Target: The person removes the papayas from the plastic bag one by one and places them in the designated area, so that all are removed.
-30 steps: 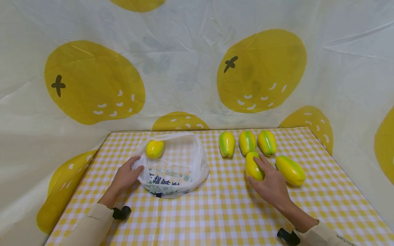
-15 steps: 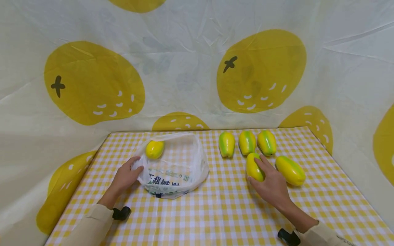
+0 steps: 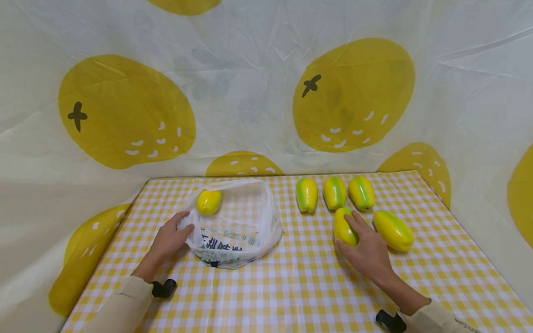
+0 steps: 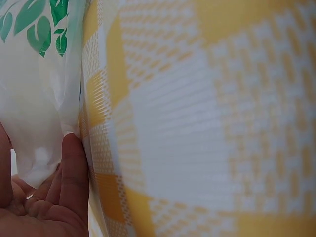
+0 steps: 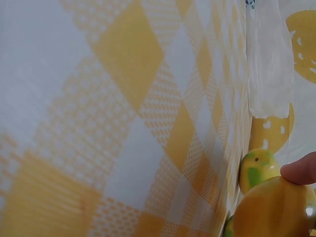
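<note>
My right hand (image 3: 366, 247) grips a yellow papaya (image 3: 343, 226), thumb on its near left side and fingers over its right. In the right wrist view the thumb (image 5: 298, 170) presses on that papaya (image 5: 271, 210). My left hand (image 3: 170, 236) holds the left edge of a white plastic bag (image 3: 272, 222), which stands with its mouth spread wide. The left wrist view has the bag's plastic (image 4: 37, 103), printed with green leaves, between thumb and fingers. Inside the bag, at its far left, lies a yellow fruit (image 3: 209, 202).
Three yellow-green papayas stand in a row at the back right: a left one (image 3: 306, 195), a middle one (image 3: 335, 193) and a right one (image 3: 361, 193). Another papaya (image 3: 393, 230) lies right of my right hand. A fruit-print curtain (image 3: 250, 92) hangs behind the checked table (image 3: 266, 296).
The papaya in my right hand has shifted very slightly right and toward me. My left hand and the bag stay where they were.
</note>
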Demonstrator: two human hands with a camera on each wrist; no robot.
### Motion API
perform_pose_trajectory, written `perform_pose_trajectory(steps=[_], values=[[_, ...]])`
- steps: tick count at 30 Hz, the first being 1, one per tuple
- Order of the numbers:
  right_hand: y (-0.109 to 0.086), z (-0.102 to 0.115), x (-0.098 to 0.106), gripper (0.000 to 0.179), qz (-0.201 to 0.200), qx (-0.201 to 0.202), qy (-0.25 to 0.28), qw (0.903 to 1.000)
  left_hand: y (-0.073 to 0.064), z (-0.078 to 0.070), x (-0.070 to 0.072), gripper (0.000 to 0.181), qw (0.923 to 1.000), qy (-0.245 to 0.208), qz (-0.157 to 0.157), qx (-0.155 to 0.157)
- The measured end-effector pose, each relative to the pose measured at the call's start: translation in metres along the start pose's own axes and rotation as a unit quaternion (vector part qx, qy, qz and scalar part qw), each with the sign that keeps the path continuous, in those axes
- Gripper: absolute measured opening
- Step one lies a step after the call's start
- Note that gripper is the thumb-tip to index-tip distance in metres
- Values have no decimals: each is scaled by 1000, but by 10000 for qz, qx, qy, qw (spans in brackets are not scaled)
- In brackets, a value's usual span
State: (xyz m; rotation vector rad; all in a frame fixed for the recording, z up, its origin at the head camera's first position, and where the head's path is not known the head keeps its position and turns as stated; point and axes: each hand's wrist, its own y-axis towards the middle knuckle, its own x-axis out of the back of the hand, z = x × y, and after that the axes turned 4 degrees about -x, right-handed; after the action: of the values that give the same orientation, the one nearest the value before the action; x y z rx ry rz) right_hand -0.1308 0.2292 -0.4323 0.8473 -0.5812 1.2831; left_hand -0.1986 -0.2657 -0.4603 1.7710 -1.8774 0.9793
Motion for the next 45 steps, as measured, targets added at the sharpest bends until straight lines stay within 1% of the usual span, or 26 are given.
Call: perform_pose_trajectory(steps=[7, 19, 29, 36, 45], values=[[0, -1, 0, 70, 74, -109, -19, 9999, 1, 0, 0, 66, 10000, 4, -21, -2], [0, -5, -2, 71, 113, -251, 139, 9995, 2, 1, -1, 65, 10000, 24, -66, -24], [1, -4, -3, 82, 82, -427, 197, 9989, 2, 1, -1, 65, 10000, -31, -58, -20], [2, -5, -3, 82, 204, -535, 343, 9978, 2, 1, -1, 65, 10000, 3, -63, -23], [2, -6, -5, 84, 300, -640, 378, 9968, 2, 1, -1, 65, 10000, 13, -56, 33]])
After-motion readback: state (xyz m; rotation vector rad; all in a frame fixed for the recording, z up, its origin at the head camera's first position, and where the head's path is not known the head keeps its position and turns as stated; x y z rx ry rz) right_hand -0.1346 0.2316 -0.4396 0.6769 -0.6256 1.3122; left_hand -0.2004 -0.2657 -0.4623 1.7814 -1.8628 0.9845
